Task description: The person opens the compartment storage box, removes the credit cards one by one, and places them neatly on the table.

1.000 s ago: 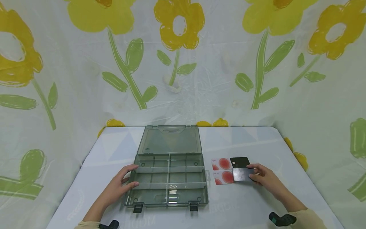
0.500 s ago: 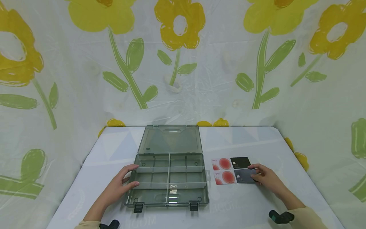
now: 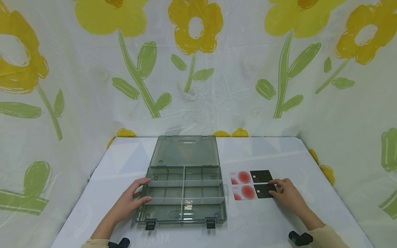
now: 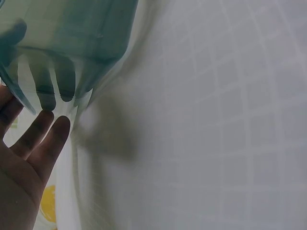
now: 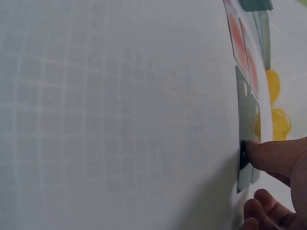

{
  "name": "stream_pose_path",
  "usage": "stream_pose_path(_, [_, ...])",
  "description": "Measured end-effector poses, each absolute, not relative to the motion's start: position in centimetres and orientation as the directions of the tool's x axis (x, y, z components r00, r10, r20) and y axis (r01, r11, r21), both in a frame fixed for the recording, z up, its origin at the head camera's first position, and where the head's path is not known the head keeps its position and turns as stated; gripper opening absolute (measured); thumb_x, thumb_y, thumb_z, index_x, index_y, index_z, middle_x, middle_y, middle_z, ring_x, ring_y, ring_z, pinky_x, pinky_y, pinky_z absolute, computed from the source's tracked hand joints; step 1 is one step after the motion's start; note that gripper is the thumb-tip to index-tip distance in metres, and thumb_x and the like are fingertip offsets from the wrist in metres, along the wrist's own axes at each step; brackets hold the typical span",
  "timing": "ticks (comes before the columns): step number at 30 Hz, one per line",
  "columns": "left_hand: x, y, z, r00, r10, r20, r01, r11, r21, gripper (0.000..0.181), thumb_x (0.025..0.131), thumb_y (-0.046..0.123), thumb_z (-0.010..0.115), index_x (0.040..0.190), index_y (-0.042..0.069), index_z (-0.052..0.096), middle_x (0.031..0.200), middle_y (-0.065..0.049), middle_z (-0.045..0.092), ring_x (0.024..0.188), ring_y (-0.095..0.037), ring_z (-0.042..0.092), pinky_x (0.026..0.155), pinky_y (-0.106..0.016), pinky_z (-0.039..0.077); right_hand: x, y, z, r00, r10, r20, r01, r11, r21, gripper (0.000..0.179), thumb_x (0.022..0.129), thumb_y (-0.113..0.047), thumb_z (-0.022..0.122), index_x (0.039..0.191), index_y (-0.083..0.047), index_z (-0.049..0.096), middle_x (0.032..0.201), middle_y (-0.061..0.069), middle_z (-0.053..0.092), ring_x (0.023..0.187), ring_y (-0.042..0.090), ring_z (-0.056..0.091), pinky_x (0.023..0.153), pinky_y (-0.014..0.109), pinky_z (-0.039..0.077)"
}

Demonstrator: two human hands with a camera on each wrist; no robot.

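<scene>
A translucent grey compartment box [image 3: 164, 210] stands with its lid [image 3: 186, 151] laid back. My left hand [image 3: 125, 203] rests against the box's left side, thumb and forefinger spread along the rim; the left wrist view shows its fingertips at the box wall [image 4: 91, 43]. To the right lie two cards with red circles, an upper one [image 3: 244, 177] and a lower one [image 3: 247, 191]. Beside them are an upper black card [image 3: 260, 176] and a lower black card [image 3: 262, 193]. My right hand [image 3: 289, 196] touches the lower black card's right end, thumb on its face [image 5: 245, 110].
The white patterned table [image 3: 279, 155] holds the box and cards. A flowered curtain [image 3: 229, 86] surrounds the back and both sides. Two latches hang at the box's front edge, such as the left latch [image 3: 150, 225].
The lower black card has turned from shiny grey and tilted to lying flat under my right hand. The right hand's fingers have shifted slightly on it. My left hand and the box stay put.
</scene>
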State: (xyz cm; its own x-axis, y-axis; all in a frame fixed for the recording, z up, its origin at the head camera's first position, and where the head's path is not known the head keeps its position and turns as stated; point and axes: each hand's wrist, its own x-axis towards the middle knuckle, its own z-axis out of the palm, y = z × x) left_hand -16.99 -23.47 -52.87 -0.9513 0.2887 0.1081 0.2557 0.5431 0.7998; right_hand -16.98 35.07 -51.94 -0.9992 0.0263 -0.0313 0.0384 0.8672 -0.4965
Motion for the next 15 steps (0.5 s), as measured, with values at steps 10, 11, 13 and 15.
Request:
stream_pose_path(10, [-17.02,-23.44,-52.81,-0.951,0.290,0.103,0.252,0.540,0.803,0.066,0.093,0.023,0.077,0.149,0.006,0.046,0.152,-0.018,0.044,0.140,-0.042,0.041,0.105,-0.061,0.049,-16.81,34.99,-52.38,-0.997,0.081,-0.016,0.079,0.878,-0.473,0.038,0.088,-0.013,0.079,0.120,0.000,0.065,0.099,0.015,0.055,0.081,0.024,0.052,0.061,0.031,0.044])
stream_pose_path(11, [-17.01,-23.44,-52.76,-0.951,0.292,0.101,0.251,0.539,0.804,0.067,0.093,0.023,0.077,0.149,0.006,0.046,0.152,-0.018,0.044,0.140,-0.041,0.040,0.105,-0.061,0.049,-16.80,34.96,-52.36,-0.996,0.084,-0.015,0.081,0.877,-0.473,0.038,0.087,-0.013,0.079,0.120,0.000,0.065,0.099,0.014,0.055,0.081,0.024,0.052,0.061,0.031,0.044])
stream_pose_path(13, [-16.98,-23.50,-52.66,-0.950,0.297,0.101,0.254,0.541,0.802,0.067,0.093,0.024,0.077,0.149,0.007,0.047,0.152,-0.017,0.044,0.140,-0.041,0.041,0.105,-0.060,0.050,-16.78,34.90,-52.29,-0.996,0.089,-0.014,0.085,0.876,-0.475,0.037,0.087,-0.013,0.079,0.119,0.001,0.065,0.098,0.014,0.055,0.081,0.024,0.052,0.060,0.031,0.044])
stream_pose_path(15, [-16.96,-23.61,-52.54,-0.946,0.305,0.107,0.265,0.541,0.799,0.067,0.092,0.024,0.077,0.149,0.006,0.047,0.152,-0.017,0.044,0.140,-0.041,0.041,0.104,-0.059,0.051,-16.77,34.86,-52.20,-0.996,0.090,-0.014,0.086,0.874,-0.477,0.037,0.089,-0.013,0.077,0.120,0.001,0.064,0.098,0.014,0.055,0.081,0.024,0.052,0.060,0.031,0.045])
